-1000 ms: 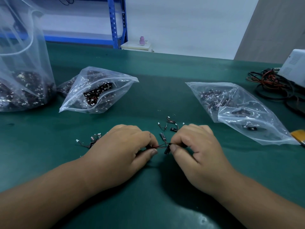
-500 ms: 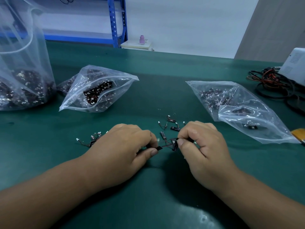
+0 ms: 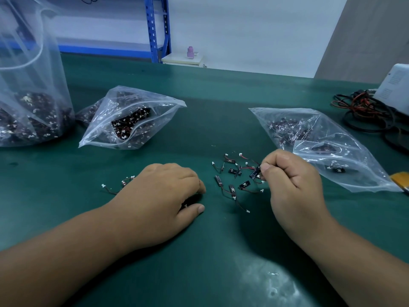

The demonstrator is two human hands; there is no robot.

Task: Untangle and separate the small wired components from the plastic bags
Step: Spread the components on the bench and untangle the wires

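Several wired components (image 3: 232,189) lie loose on the counter (image 3: 221,251) between my hands, my right hand (image 3: 294,180) pinches one black piece (image 3: 254,174), while my left hand (image 3: 159,196) curls palm-down, so I cannot tell whether it grips anything.

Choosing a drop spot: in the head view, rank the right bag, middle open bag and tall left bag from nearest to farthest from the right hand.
1. Right bag, just beyond the right hand.
2. Middle open bag, across to the left.
3. Tall left bag, at the far-left edge.
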